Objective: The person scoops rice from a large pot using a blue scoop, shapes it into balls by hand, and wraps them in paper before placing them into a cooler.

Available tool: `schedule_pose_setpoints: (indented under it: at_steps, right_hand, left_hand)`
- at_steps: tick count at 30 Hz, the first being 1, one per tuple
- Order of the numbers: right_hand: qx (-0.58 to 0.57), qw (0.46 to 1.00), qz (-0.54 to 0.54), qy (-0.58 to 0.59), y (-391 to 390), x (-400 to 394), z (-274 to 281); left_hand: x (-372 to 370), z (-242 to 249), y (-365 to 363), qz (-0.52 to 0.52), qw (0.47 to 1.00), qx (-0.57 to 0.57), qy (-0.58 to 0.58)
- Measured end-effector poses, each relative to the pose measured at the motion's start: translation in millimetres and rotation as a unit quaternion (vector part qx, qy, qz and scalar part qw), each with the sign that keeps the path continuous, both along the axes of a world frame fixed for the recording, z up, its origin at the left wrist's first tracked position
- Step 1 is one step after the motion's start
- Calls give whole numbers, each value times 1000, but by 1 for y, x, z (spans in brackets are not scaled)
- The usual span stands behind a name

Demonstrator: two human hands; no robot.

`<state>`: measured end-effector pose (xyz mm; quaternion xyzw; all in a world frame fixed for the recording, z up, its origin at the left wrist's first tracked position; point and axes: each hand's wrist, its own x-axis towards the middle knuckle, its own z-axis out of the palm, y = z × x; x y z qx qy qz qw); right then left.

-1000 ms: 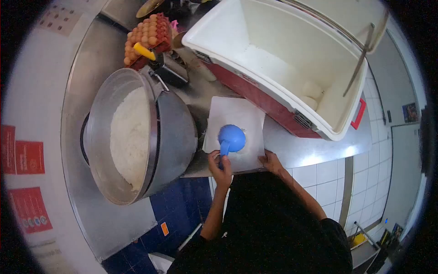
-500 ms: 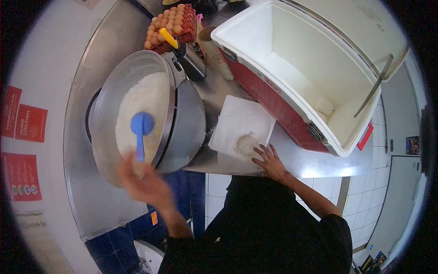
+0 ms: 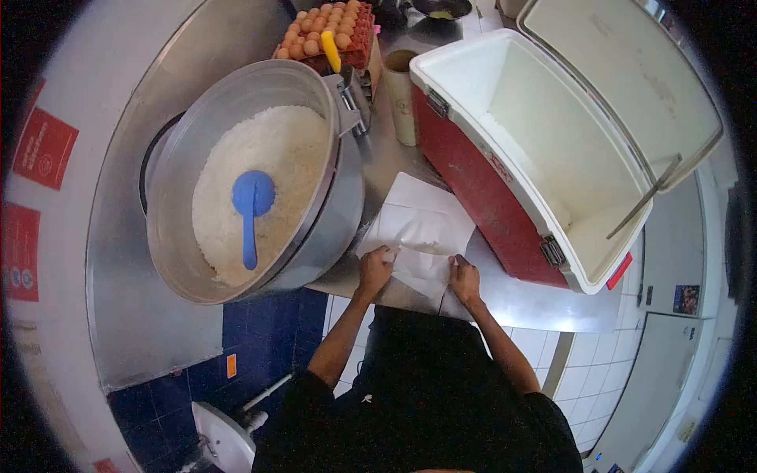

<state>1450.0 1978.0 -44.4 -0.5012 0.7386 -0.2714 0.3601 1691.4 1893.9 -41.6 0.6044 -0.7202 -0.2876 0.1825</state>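
Left hand [image 3: 375,266] and right hand [image 3: 464,274], fingers pinching near edge of white paper [image 3: 422,221], folding it up

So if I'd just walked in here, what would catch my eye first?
Probably the big metal pot at left, heaped with white rice with a blue scoop lying on it. Next, the red cooler at right, lid thrown open. Between them, at the counter's near edge, the left hand and right hand grip a white paper sheet.
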Motion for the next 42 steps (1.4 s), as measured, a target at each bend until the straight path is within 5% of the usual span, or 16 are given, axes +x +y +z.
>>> schedule_pose_setpoints:
  at_steps: [2,7,10,12,18,21,23,27,30,32,33,34,36,37,39,42]
  right_hand:
    - [-35,971,74,223,-6,5,-20]
    - [17,976,71,205,-26,6,14]
    - [-119,977,59,164,-55,-2,19]
    - [-213,941,88,246,-85,-6,-4]
    - [-96,905,193,367,-126,-15,-20]
    - [-58,891,248,377,-134,-23,-32]
    - [-92,907,242,333,-128,-26,-32]
    - [-137,929,203,279,-120,-25,-19]
    - [-80,918,238,306,-128,-28,-20]
    - [-141,900,253,325,-126,-34,-31]
    - [-206,880,263,339,-127,-36,-36]
    - [-202,880,269,337,-126,-36,-30]
    - [-104,914,276,279,-117,-28,5]
    - [-100,915,276,276,-107,-25,12]
    - [-161,926,253,228,-90,-26,25]
    - [-217,935,228,165,-40,-18,43]
  left_hand:
    - [3,-21,-8,-8,1000,12,-7]
    - [-8,-7,0,-23,997,-73,-7]
    - [-38,44,12,44,986,-159,37]
    - [-56,54,22,-47,970,-170,166]
    - [-50,26,-8,38,976,-175,126]
    - [-47,33,-34,61,979,-107,165]
    - [-51,12,-56,-96,980,-147,99]
    - [-74,-10,-83,-162,961,-223,-14]
    - [-85,-31,-113,-184,971,-63,-138]
    - [-97,-67,-127,-304,920,42,-246]
    - [-95,-46,-119,-299,922,47,-240]
    - [-87,4,-104,-317,930,-72,-171]
    - [-69,33,-89,-321,922,-204,-68]
    - [-61,34,-84,-323,923,-199,-69]
    - [-47,36,-81,-270,958,13,-97]
    - [-26,52,-49,-267,959,-96,-17]
